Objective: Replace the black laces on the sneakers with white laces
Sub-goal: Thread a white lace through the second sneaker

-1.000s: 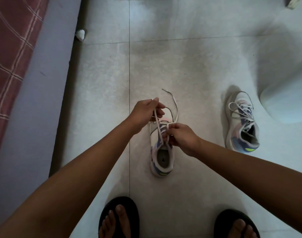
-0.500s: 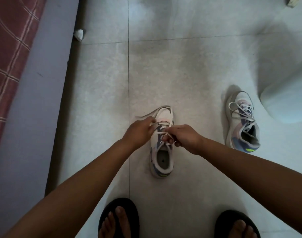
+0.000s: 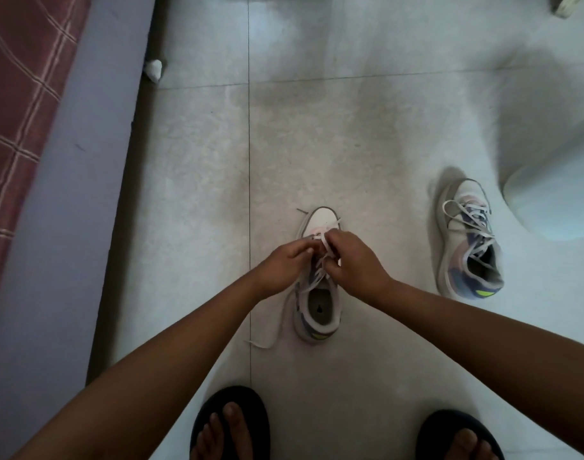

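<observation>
Your left hand [image 3: 284, 263] and your right hand [image 3: 357, 260] meet over the middle of a sneaker [image 3: 318, 287] on the floor [image 3: 350, 127]. Both hands have curled fingers, and each one pinches a bit of the white lace [image 3: 329, 244] above the tongue. The fingertips of the two hands are almost touching.

The sneaker sits right under your hands. Its toe points away from you and its open heel end faces your feet. It is white with blue and pink sides and a small green patch at the heel. One loose end of the lace runs down past your left wrist and lies on the floor beside the heel. Another end pokes out just past the toe.

Well off to the side of your right hand is the second sneaker [image 3: 468, 240]. It has white laces in it already, hanging loose.

Beyond that shoe is a big pale rounded thing [image 3: 556, 194]; you cannot tell what it is.

Far from your left hand is a bed edge with a red checked cover [image 3: 21, 94]. A small white lump [image 3: 154, 69] lies on the floor next to it.

Below your arms are your two feet in black sandals [image 3: 229, 423].
</observation>
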Demonstrator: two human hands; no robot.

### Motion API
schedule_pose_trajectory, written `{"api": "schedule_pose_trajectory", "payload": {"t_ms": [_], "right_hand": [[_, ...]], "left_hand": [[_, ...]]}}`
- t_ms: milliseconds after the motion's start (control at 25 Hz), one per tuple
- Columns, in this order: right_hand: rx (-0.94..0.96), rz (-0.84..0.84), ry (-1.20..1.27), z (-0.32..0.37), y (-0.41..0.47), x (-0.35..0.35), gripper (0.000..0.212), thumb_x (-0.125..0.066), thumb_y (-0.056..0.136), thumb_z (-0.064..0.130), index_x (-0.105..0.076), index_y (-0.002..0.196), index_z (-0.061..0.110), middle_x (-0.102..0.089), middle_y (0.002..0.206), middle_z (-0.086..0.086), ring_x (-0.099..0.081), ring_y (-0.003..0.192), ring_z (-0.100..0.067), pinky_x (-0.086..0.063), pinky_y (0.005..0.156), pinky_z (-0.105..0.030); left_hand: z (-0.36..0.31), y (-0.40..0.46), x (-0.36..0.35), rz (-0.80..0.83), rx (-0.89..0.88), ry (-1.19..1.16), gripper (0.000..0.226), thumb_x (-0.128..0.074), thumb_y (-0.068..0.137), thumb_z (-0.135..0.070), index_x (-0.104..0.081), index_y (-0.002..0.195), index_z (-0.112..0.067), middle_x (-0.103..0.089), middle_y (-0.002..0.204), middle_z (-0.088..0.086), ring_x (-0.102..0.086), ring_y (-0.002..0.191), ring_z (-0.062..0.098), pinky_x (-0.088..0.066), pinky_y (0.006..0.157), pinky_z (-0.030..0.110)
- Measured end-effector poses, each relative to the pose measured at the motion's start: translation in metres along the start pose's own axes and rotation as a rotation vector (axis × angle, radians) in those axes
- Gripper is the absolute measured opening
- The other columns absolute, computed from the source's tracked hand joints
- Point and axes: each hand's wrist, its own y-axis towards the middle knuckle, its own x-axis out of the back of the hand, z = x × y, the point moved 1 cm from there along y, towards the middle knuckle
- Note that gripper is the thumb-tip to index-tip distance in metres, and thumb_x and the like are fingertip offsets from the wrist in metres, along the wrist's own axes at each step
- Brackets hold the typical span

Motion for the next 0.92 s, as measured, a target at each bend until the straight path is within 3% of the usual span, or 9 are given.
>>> {"api": "schedule_pose_trajectory", "payload": {"t_ms": [120,240,320,440,520,680,760,840,920], "right_hand": [[-0.096,-0.041,0.086,-0.007,0.005,-0.001,0.013,-0.062,0.085,0.013,-0.051,0.09,0.007,-0.056,0.081,-0.005,-0.049,0.068,-0.018,-0.037,0.06,-0.028],[-0.26,-0.035,0.251,-0.015,0.005,-0.003,0.013,-0.067,0.084,0.014,-0.054,0.079,0.014,-0.061,0.071,0.002,-0.06,0.066,-0.017,-0.05,0.061,-0.029],[-0.332,-0.05,0.371,-0.018,0.004,0.0,0.016,-0.072,0.08,0.012,-0.058,0.071,0.015,-0.063,0.065,0.0,-0.062,0.058,-0.014,-0.055,0.057,-0.029],[-0.386,-0.019,0.461,-0.026,-0.001,0.006,0.018,-0.074,0.079,0.012,-0.061,0.068,0.016,-0.064,0.055,0.003,-0.061,0.049,-0.007,-0.051,0.05,-0.021],[-0.4,0.019,0.494,-0.032,-0.009,0.01,0.016,-0.073,0.08,0.012,-0.061,0.069,0.014,-0.064,0.053,0.004,-0.06,0.047,-0.007,-0.05,0.048,-0.019],[-0.473,0.015,0.551,-0.045,-0.026,0.019,0.014,-0.071,0.082,0.015,-0.061,0.074,0.009,-0.066,0.062,-0.005,-0.061,0.049,-0.01,-0.05,0.049,-0.021],[-0.494,0.029,0.563,-0.047,-0.031,0.024,0.011,-0.07,0.083,0.018,-0.061,0.081,0.011,-0.067,0.071,-0.007,-0.064,0.056,-0.011,-0.051,0.053,-0.021],[-0.514,0.084,0.548,-0.046,-0.035,0.023,0.021,-0.072,0.081,0.023,-0.058,0.096,0.016,-0.066,0.081,-0.006,-0.064,0.067,-0.011,-0.051,0.056,-0.021],[-0.548,0.151,0.515,-0.04,-0.04,0.014,0.033,-0.075,0.078,0.029,-0.054,0.102,0.018,-0.063,0.086,-0.004,-0.061,0.071,-0.01,-0.048,0.054,-0.018]], "left_hand": [[0.005,0.007,-0.004,0.044,0.053,-0.115,0.023,-0.045,0.099,-0.019,-0.059,0.116,-0.024,-0.06,0.106,-0.014,-0.056,0.09,-0.013,-0.044,0.073,0.002],[0.009,0.011,-0.002,0.034,0.08,0.033,0.012,-0.058,0.092,-0.021,-0.067,0.095,-0.014,-0.064,0.085,-0.004,-0.058,0.075,0.002,-0.047,0.069,0.016],[0.01,0.01,0.0,-0.045,0.17,-0.007,0.012,-0.063,0.088,-0.023,-0.066,0.082,-0.013,-0.065,0.081,-0.001,-0.06,0.076,0.01,-0.048,0.071,0.024],[0.005,0.008,0.01,-0.043,0.349,-0.609,0.027,-0.053,0.088,-0.022,-0.063,0.063,-0.016,-0.067,0.084,0.004,-0.062,0.086,0.017,-0.048,0.079,0.035],[0.005,0.005,0.03,-0.098,0.336,-0.952,0.045,-0.049,0.089,-0.026,-0.053,0.045,-0.02,-0.069,0.08,0.004,-0.065,0.084,0.016,-0.046,0.084,0.037],[0.023,-0.005,0.079,-0.416,0.298,-1.296,0.052,-0.046,0.092,-0.034,-0.051,0.042,-0.018,-0.069,0.078,0.001,-0.066,0.082,0.016,-0.043,0.085,0.038],[0.034,-0.009,0.091,-0.526,0.38,-1.088,0.039,-0.043,0.095,-0.037,-0.061,0.066,-0.018,-0.063,0.09,0.003,-0.062,0.085,0.017,-0.042,0.082,0.037],[0.038,-0.013,0.081,-0.519,0.534,-0.383,0.032,-0.049,0.095,-0.038,-0.059,0.112,-0.013,-0.055,0.112,0.007,-0.057,0.099,0.022,-0.042,0.085,0.034],[0.032,-0.011,0.05,-0.446,0.39,0.182,0.037,-0.058,0.091,-0.032,-0.053,0.121,-0.012,-0.054,0.117,0.008,-0.056,0.101,0.023,-0.044,0.079,0.027]]}}
